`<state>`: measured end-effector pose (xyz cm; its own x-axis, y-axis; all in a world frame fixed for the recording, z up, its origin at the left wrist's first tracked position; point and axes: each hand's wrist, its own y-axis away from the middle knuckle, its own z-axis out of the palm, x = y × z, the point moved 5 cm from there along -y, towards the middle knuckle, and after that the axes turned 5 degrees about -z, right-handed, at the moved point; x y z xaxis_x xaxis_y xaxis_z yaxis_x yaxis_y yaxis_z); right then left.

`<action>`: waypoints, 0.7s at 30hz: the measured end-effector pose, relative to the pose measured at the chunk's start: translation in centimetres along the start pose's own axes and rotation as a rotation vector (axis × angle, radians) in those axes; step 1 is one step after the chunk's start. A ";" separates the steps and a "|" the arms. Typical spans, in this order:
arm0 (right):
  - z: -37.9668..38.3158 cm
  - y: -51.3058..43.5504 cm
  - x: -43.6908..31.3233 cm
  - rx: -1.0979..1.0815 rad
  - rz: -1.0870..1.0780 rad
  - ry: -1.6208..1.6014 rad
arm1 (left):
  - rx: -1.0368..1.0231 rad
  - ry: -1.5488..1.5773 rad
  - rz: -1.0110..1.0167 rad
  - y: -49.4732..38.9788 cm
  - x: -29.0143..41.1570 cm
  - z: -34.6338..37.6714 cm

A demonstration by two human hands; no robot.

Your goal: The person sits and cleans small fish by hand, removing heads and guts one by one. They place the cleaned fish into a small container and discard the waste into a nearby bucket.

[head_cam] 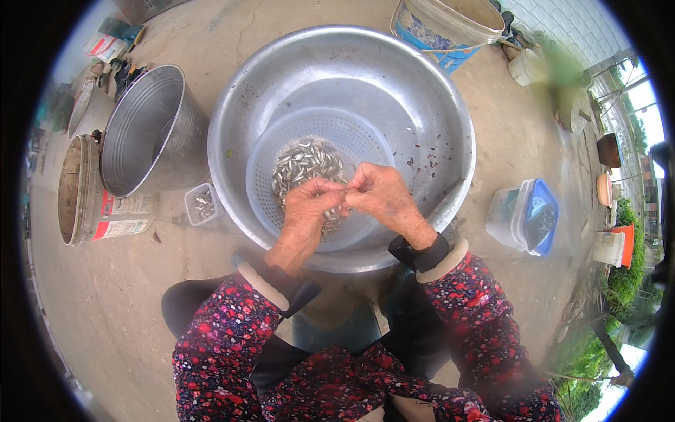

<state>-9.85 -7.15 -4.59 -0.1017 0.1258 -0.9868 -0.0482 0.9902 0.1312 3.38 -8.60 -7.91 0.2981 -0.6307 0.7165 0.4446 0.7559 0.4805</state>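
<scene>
Over a pale plastic colander (266, 158) my left hand (316, 203) and my right hand (381, 196) meet, thumbs and forefingers pinched together. Between the fingertips is a tiny thing, mostly hidden, that looks like a small fish. A heap of small silvery fish (306, 163) lies in the colander, partly covered by my left hand. The colander sits inside a wide metal basin (337, 58), towards its near left side. Dark reddish scraps (430, 161) are scattered on the basin floor, right of the colander.
Left of the basin stand a clear tub (196, 217) with small fish, a tilted metal bucket (184, 142) and a dirty plastic bucket (79, 195). A large bucket (437, 37) is behind the basin. A blue-lidded container (514, 219) rests on the concrete floor (121, 306) at right.
</scene>
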 end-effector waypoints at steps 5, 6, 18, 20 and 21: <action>0.2 0.1 0.3 0.023 0.068 -0.151 | 0.009 0.001 -0.004 0.1 0.2 0.1; 0.1 0.1 0.5 0.021 0.090 -0.167 | 0.012 -0.003 0.002 0.1 0.2 0.2; 0.1 0.2 2.0 -0.027 0.261 -0.531 | -0.051 -0.169 0.123 0.3 0.5 0.2; 0.1 0.2 2.1 -0.041 0.276 -0.546 | -0.059 -0.192 0.130 0.4 0.6 0.3; 0.1 0.2 2.1 -0.048 0.286 -0.560 | -0.063 -0.207 0.133 0.4 0.7 0.3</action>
<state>-9.97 -6.63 -6.67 0.4180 0.4111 -0.8101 -0.1424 0.9104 0.3885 3.52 -8.64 -7.06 0.1808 -0.4720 0.8629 0.4670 0.8133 0.3471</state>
